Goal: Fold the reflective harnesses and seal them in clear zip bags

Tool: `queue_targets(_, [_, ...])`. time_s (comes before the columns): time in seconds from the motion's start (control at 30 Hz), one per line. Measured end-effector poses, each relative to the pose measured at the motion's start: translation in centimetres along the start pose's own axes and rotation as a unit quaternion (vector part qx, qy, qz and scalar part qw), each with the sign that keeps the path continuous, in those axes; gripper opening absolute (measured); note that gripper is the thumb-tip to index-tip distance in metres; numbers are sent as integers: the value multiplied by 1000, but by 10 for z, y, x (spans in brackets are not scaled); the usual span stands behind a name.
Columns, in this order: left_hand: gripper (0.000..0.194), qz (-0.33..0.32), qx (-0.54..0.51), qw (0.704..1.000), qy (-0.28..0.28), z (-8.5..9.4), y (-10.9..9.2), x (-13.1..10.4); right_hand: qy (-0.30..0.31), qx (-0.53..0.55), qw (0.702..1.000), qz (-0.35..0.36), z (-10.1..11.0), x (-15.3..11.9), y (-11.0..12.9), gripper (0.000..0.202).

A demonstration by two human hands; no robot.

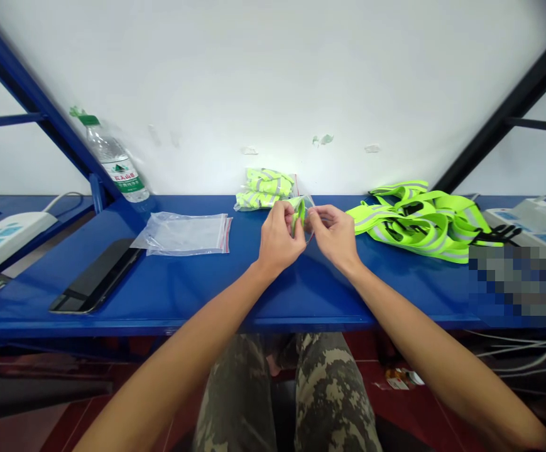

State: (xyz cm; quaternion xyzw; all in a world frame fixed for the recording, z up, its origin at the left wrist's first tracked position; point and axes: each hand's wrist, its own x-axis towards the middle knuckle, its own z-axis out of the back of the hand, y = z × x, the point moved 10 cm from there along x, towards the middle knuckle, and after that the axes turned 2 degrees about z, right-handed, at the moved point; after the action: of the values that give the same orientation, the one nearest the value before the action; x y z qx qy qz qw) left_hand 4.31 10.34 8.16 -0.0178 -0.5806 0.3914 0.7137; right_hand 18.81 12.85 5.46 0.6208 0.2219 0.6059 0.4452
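Near the middle of the blue table, my left hand (282,233) pinches a folded neon-yellow reflective strap (300,215). Beside it my right hand (333,235) grips the edge of a clear plastic bag (310,204). The strap sits at the bag's mouth, partly inside it as far as I can see; my fingers hide the rest. Just behind my hands lie packed bags of reflective straps (267,186) against the wall. To the right spreads a loose pile of neon-yellow straps (435,223) with grey stripes and black buckles. Flat clear zip bags (185,233) are stacked left of my hands.
A black phone (98,276) lies at the left under the bags' edge. A water bottle (117,160) leans by the wall at the back left. Power strips stand at the far left (11,235) and far right (531,226). Blue table (183,292) ends close to my legs.
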Motion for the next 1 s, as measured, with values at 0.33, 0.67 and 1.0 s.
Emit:
queue_targets(0.33, [7,24,129,988,78,-16,-8,-7,36,24,999,-8,-8,-9,15,43])
queue_targets(0.67, [30,-142,49,980,131,-37,-47,-30,38,47,995,-75,8,1,-11,33])
queue_targets(1.0, [62,-39,228,950,212,-53,-4,-23,89,85,974,-189,4,-2,-64,35])
